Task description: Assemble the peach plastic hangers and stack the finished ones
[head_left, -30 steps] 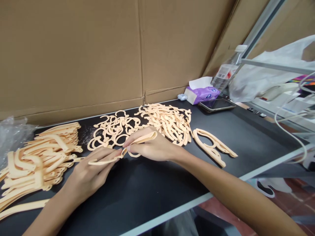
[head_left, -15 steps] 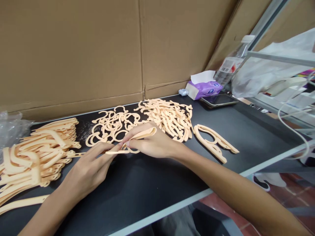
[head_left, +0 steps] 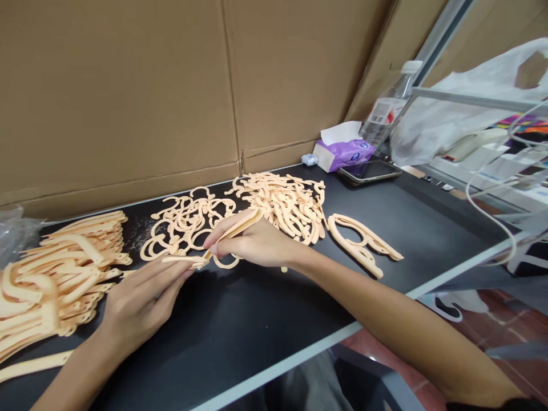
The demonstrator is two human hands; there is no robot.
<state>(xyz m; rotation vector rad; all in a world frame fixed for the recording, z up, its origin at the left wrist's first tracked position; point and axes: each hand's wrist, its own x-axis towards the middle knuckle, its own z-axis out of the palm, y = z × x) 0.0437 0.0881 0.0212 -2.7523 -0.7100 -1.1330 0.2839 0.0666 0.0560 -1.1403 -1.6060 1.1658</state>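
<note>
Over the front of the black table my right hand point(head_left: 261, 245) is closed around a cream plastic hanger arm point(head_left: 247, 220), which slants up across its fingers. My left hand point(head_left: 139, 291) pinches a second hanger arm point(head_left: 182, 260), lying nearly level along its fingertips. The two pieces meet end to end between my fingertips; how they join is too small to make out. Just behind my hands lie loose curved hanger hooks point(head_left: 156, 245). A pile of hanger arms point(head_left: 77, 268) lies left of my left hand, with one single arm point(head_left: 36, 365) in front of it.
Beyond my right hand is a heap of short curved cream pieces point(head_left: 291, 208). A folded hanger point(head_left: 355, 245) lies right of it. Farther back are a phone point(head_left: 370, 170), a purple tissue pack point(head_left: 345, 154) and a plastic bottle point(head_left: 387, 111). A cardboard wall point(head_left: 128, 85) stands behind the table.
The held pieces have been turned a little, and their ends now meet between my fingertips. My hands have moved slightly apart. The camera view has shifted a little to the right.
</note>
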